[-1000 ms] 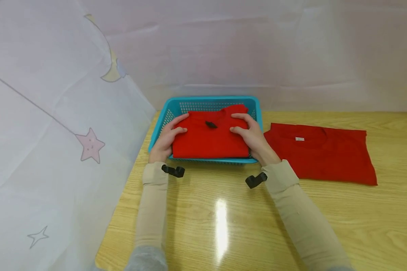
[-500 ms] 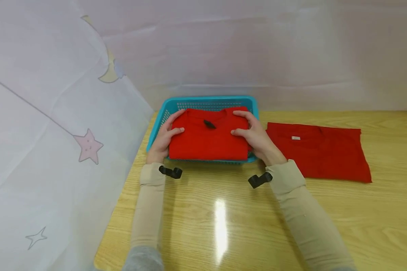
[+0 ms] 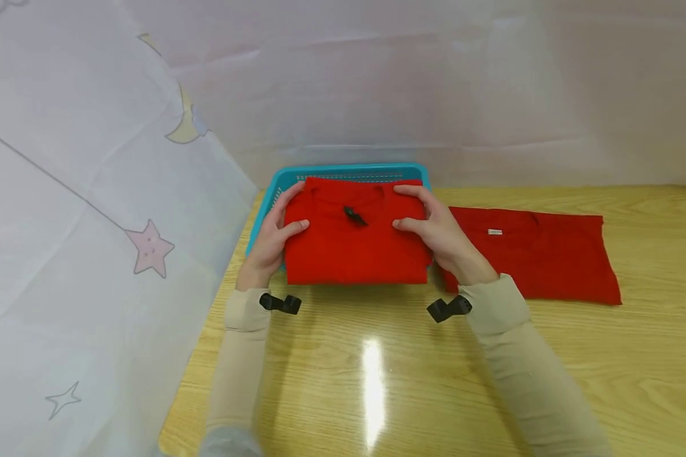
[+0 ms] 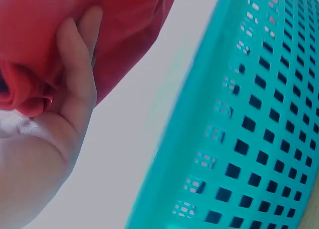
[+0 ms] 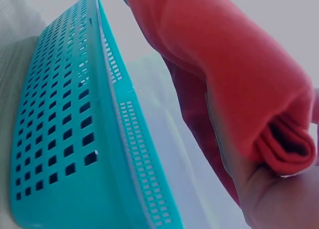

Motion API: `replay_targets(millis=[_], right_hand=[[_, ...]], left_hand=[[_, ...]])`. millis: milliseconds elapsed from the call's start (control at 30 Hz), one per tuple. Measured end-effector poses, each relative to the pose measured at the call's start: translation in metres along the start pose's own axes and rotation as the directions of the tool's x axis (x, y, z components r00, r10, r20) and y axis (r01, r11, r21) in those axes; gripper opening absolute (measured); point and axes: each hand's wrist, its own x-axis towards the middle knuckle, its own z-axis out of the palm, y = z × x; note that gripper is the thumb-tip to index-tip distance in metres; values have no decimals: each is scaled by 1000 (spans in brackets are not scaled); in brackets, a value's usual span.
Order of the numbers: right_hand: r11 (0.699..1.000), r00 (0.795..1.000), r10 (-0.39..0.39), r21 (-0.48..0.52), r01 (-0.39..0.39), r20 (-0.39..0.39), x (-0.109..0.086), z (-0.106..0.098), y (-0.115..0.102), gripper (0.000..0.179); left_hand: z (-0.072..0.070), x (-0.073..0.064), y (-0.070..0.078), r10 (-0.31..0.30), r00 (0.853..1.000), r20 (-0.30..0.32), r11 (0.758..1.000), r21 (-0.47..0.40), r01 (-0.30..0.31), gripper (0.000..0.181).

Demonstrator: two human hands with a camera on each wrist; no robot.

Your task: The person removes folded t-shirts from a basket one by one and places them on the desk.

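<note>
A folded red T-shirt (image 3: 354,254) is held between both hands above the blue plastic basket (image 3: 349,170). My left hand (image 3: 270,244) grips its left side, thumb on top and fingers underneath. On the opposite side, my right hand (image 3: 443,238) grips the shirt the same way. A small black piece (image 3: 354,216) lies at the shirt's neckline. Both wrist views show the shirt raised past the rim, with a gap between the cloth and the basket wall (image 4: 254,124). The rolled fold of the shirt (image 5: 239,79) shows in the right wrist view. The shirt hides most of the basket's inside.
Another folded red shirt (image 3: 549,260) with a white neck label lies on the wooden table (image 3: 331,381), right of the basket. A pale sheet (image 3: 349,82) hangs behind the table, and a printed one (image 3: 91,254) covers the left side.
Both hands have lifted the held shirt up out of the basket and slightly toward the body. It now overlaps the basket's front rim in the head view.
</note>
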Motion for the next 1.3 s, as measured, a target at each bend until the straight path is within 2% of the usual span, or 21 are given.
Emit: replay_targets(millis=[133,333,500,700,867,1000,1067,1200,1300], right_hand=[[999,999,-38,-30,38,2,-6,0,-6,53],[993,995,-98,-62,99,17,-17,1,-16,52],[979,989,-147,-141,149,23,-28,4,-21,49],[959,985,-165,-228,170,41,-40,6,-26,47],[942,984,-174,-284,181,50,-46,6,-25,43],[920,979,-190,-334,205,78,-50,5,-22,40],[911,974,-200,-346,223,103,-52,4,-21,38],[901,966,-211,-353,252,152,-55,4,-17,35],[893,960,-217,-362,268,176,-58,4,-13,36]], left_hand=[[5,-9,11,3,1000,12,1000,-20,-3,67],[8,-22,24,-34,999,7,999,-23,35,72],[13,-33,30,-76,997,-33,996,-47,75,68],[17,-44,33,-109,993,-36,993,-54,107,66],[16,-50,34,-106,994,-26,994,9,106,68],[14,-56,33,-60,998,-19,996,72,61,71],[12,-61,32,-34,999,-16,991,129,35,65],[9,-72,30,-16,1000,-19,957,289,21,40],[8,-78,27,-7,1000,-15,934,357,12,32]])
